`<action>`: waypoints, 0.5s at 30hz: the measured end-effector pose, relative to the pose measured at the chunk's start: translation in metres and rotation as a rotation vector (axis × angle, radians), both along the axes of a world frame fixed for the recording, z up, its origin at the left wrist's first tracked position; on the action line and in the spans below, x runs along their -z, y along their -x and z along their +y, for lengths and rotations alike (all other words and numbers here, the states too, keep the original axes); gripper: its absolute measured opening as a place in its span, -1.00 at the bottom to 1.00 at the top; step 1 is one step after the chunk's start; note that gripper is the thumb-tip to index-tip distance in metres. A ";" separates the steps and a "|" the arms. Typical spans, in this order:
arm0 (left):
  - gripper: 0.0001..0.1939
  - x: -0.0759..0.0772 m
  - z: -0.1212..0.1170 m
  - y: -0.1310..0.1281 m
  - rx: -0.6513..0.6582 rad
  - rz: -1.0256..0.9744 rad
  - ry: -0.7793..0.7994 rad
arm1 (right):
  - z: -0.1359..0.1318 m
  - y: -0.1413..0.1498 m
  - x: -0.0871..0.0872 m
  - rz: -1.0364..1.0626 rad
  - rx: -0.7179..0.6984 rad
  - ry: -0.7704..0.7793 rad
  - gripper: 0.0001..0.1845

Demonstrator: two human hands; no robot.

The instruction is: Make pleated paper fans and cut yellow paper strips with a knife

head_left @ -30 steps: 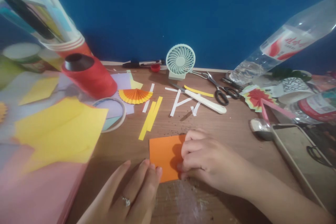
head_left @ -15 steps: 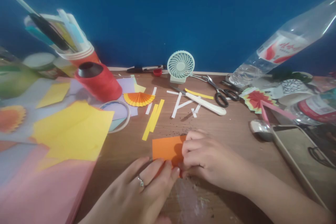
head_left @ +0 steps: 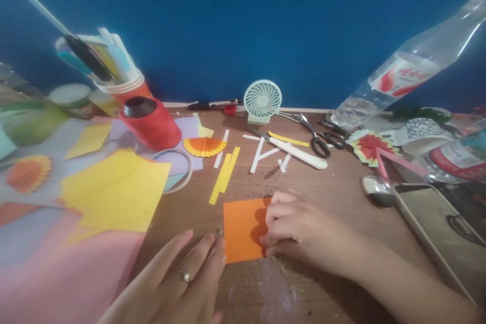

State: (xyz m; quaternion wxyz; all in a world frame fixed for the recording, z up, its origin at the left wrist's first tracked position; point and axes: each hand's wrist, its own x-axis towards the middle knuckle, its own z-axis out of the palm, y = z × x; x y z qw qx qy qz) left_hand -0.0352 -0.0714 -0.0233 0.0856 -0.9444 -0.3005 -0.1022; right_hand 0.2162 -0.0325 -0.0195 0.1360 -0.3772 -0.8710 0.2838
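An orange sheet of paper point(head_left: 243, 230) lies flat on the brown tabletop in front of me. My right hand point(head_left: 299, 228) rests over its right edge with fingers curled and pressed together on the paper; that edge is hidden beneath them. Stretched out and slightly spread, the fingers of my left hand point(head_left: 186, 268) are at the sheet's left edge, with a ring on one finger. Just beyond the paper are yellow strips point(head_left: 225, 174), white strips point(head_left: 258, 154) and a white-handled craft knife point(head_left: 298, 151).
A small fan point(head_left: 262, 101) and scissors point(head_left: 317, 136) stand or lie near the blue wall. Leftward are yellow paper point(head_left: 117, 190), a red thread spool point(head_left: 152, 121), a tape roll point(head_left: 188, 174) and an orange pleated fan point(head_left: 205, 147). A plastic bottle point(head_left: 402, 71) and phone point(head_left: 436, 233) are rightward.
My left hand has slid left off the orange paper to its left edge, uncovering the lower part of the sheet. My right hand stays on the right edge. The view has shifted slightly.
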 end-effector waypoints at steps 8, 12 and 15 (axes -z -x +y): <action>-0.74 -0.013 0.012 -0.028 0.076 -0.112 0.113 | -0.001 0.004 -0.003 -0.053 0.022 0.029 -0.83; -0.75 -0.014 0.012 -0.030 0.077 -0.046 0.152 | 0.001 -0.006 -0.009 -0.102 -0.006 0.008 -0.83; -0.74 -0.012 0.012 -0.026 0.106 -0.036 0.132 | 0.005 -0.018 -0.014 -0.153 -0.024 0.036 -0.84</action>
